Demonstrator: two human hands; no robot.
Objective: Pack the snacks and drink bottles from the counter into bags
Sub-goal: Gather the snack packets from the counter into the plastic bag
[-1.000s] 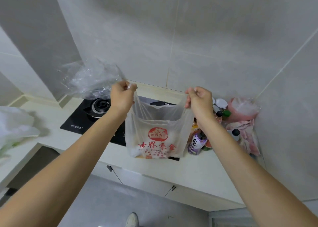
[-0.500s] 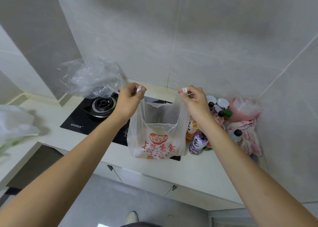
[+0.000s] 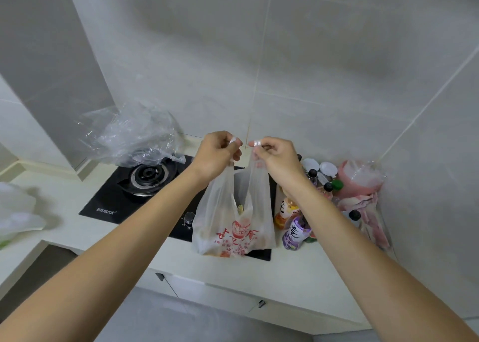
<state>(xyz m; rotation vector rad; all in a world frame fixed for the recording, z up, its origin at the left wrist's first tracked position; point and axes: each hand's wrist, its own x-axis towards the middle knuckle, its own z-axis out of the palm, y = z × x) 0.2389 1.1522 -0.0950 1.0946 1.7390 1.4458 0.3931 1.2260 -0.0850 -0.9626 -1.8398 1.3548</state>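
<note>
A translucent white plastic bag with red print stands on the counter edge over the black stove. My left hand pinches its left handle and my right hand pinches its right handle, the two handles held almost together above the bag. Something yellowish shows inside it. Right of the bag stand drink bottles: a purple one, an orange one and several dark-capped ones behind.
A crumpled clear plastic bag lies over the left burner of the gas stove. A pink bag fills the right corner by the tiled wall. Another white bag sits at far left. The counter edge runs below.
My hands have drawn toward each other, bringing the bag's two handles nearly together and narrowing its mouth. The bag stays on the counter.
</note>
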